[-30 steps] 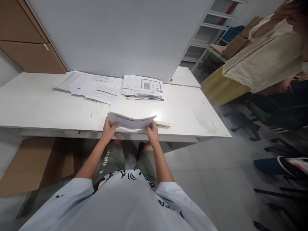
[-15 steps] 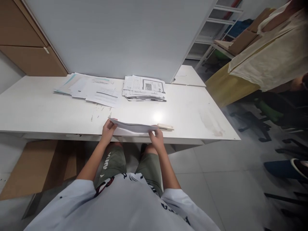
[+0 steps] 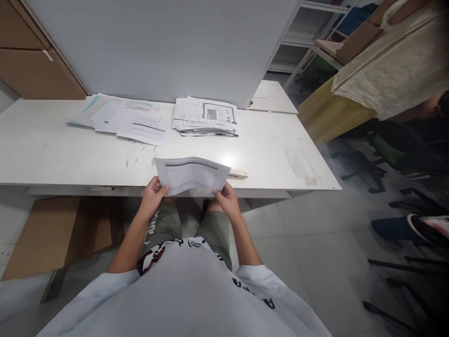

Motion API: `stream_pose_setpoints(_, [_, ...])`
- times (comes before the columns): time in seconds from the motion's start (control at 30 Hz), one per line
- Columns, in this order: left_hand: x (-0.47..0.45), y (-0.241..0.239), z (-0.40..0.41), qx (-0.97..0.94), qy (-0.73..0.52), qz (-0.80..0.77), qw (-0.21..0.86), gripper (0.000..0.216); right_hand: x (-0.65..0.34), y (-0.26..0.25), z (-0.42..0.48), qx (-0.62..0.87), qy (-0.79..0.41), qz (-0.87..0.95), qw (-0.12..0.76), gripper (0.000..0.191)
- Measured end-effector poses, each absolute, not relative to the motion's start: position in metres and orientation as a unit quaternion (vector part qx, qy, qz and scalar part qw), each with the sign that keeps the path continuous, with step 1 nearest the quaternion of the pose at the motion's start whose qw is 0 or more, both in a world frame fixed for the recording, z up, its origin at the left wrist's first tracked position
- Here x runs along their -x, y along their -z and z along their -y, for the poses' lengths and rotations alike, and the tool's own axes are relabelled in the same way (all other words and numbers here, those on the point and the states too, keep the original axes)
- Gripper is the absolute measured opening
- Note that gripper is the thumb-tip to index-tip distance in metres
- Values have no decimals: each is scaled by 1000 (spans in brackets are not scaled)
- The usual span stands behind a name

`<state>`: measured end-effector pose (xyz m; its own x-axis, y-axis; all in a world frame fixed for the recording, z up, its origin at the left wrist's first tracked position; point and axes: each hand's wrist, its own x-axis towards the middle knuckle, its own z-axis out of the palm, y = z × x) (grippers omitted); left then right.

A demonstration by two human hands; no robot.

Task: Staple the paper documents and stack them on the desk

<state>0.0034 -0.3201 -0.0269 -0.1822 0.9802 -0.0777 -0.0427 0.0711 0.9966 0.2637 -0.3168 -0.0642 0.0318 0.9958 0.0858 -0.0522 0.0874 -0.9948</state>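
Observation:
A white printed paper (image 3: 191,174), bowed upward in the middle, is held at its two lower corners over the front edge of the desk. Its left side is pinched between the thumb and fingers of my left hand (image 3: 153,194). My right hand (image 3: 227,199) grips the right corner the same way. Whether it is one sheet or several I cannot tell. Just behind its right end lies a cream-coloured stapler-like object (image 3: 238,174), partly covered by the paper. Farther back are a neat stack of printed papers (image 3: 206,117) and a loose spread of papers (image 3: 121,119).
The white desk (image 3: 266,159) ends against a grey panel (image 3: 168,47). Cardboard boxes stand at the back left, and an open cardboard box (image 3: 52,234) sits below the desk. Chairs, a blue bin (image 3: 393,229) and a person in a light apron (image 3: 396,70) are at the right.
The paper has tilted up from nearly edge-on, so its printed face now shows. Both hands have turned with it, still gripping its ends. The camera view has shifted slightly.

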Motion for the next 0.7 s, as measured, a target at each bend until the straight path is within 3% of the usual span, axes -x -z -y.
stream_pose_setpoints(0.17, [-15,40,337,-358,-517,-551,549,53,-275,65,346,467,-583,383,543,58])
stream_pose_setpoints(0.27, [-23,52,330,-357,-505,-581,530,58,-283,72,344,476,-608,318,550,69])
stream_pose_setpoints(0.5, [-38,50,310,-411,-470,-622,472,68,-295,81,327,489,-575,263,602,61])
stream_pose_setpoints(0.7, [-37,41,317,-406,-466,-675,403,67,-289,89,329,544,-513,326,578,57])
